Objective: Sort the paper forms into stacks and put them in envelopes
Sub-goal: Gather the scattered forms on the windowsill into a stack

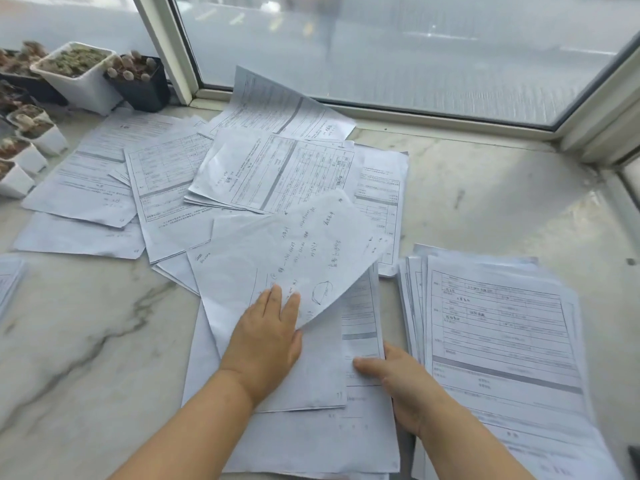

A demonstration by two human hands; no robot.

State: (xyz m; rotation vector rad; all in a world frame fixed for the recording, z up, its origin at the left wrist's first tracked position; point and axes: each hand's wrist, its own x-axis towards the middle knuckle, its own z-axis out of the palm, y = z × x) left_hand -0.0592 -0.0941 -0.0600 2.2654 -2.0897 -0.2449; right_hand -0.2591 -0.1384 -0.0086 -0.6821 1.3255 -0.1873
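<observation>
Marble, pale with grey veins, makes up the tabletop [104, 341], and white paper forms cover most of its middle. Nearest the person lies a centre stack [311, 441]; its lower edge runs out of the bottom of the picture. The left hand [265, 341] lifts one handwritten sheet [294, 254] by its near corner, fingers on top and the thumb hidden beneath the paper, so the sheet curls up and hides much of the stack below it. The right hand [398, 379] holds the right edge of that stack, thumb lying on top; its fingers are tucked under the paper and cannot be seen.

Just to the right sits a fanned right stack [502, 341] of printed forms, cut off at the lower right corner. Behind the raised sheet a loose heap of forms [194, 174] lies scattered and overlapping, one leaf propped against the window frame [180, 64]. Printing and handwriting on all sheets are too blurred to read. A sliver of another pile [8, 282] shows at the left edge. Small pots [83, 77] with plants stand at the far left, some cropped. Outside the glass everything is hazy.
</observation>
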